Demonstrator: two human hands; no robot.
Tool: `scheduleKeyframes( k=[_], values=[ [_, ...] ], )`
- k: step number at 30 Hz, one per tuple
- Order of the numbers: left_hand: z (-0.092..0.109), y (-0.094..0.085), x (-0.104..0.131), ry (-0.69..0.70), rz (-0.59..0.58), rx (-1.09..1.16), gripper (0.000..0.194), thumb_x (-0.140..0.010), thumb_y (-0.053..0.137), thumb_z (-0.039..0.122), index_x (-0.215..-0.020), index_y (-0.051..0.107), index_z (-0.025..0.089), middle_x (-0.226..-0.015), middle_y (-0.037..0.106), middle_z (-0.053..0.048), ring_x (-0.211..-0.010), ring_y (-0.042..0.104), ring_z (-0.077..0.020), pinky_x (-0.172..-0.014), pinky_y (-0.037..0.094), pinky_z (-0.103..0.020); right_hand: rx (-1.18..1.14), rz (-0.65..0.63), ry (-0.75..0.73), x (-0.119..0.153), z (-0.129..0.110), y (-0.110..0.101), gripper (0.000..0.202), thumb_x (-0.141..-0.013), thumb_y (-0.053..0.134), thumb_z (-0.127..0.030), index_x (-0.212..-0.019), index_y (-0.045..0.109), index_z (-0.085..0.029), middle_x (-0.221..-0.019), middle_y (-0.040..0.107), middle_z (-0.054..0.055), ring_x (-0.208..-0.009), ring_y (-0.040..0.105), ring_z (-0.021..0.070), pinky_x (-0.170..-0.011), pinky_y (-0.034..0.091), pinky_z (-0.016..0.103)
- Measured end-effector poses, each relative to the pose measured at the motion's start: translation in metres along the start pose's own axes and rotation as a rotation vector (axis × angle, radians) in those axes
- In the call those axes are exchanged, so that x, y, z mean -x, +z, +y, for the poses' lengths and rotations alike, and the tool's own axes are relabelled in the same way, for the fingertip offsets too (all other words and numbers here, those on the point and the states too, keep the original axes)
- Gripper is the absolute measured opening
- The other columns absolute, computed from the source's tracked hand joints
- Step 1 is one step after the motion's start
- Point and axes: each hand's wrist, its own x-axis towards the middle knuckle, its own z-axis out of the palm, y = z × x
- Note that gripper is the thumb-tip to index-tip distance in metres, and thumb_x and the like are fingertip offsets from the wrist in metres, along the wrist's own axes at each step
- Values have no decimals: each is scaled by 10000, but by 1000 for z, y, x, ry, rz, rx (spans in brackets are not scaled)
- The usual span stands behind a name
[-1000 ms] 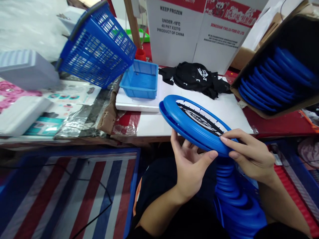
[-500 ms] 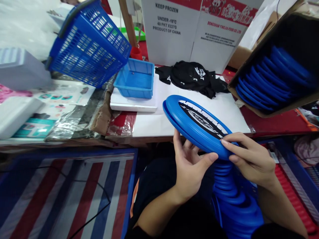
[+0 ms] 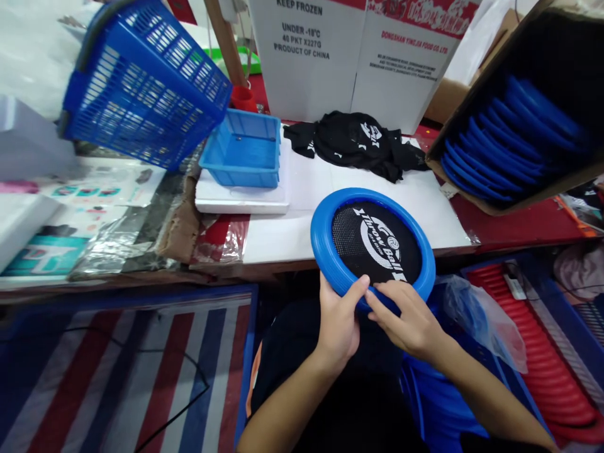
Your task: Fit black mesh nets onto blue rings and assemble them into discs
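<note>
Both hands hold a round blue ring (image 3: pixel 325 242) with a black mesh centre printed "Throw Ball", tilted up toward me at the table's front edge. My left hand (image 3: pixel 340 321) grips its near left rim, thumb on top and the other fingers hidden beneath. My right hand (image 3: pixel 408 318) is at the near rim, its fingertips pressed on the rim and the lower edge of the mesh. Beyond the ring, a pile of black mesh pieces (image 3: pixel 349 145) with white print lies on a white board (image 3: pixel 283 236).
A light-blue bin (image 3: pixel 245 179) stands on a white slab, beside a tilted blue basket (image 3: pixel 151 94). An open carton (image 3: pixel 434 157) at right holds several blue rings. Below right are more blue rings (image 3: pixel 436 390), clear plastic (image 3: pixel 491 314) and a crate of red rings (image 3: pixel 533 340).
The ring has turned flatter toward me, so its mesh print now shows fully. My right hand has moved left, close to my left thumb. The view has shifted slightly right.
</note>
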Motion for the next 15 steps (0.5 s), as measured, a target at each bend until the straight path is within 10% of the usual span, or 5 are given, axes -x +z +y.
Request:
scheduleKeyframes(
  k=[15],
  values=[
    [-20,-17,-12,-72,175,37,465,-551,919,186,-860,572,205,-674,537,98,-628,554,-82,-646,449,-213,132,-105,152,24,-10,24,383,-1029,639,-302,-1380,701,-163,-1094,752,177,-1033,690,317,-883,587,503]
  ],
)
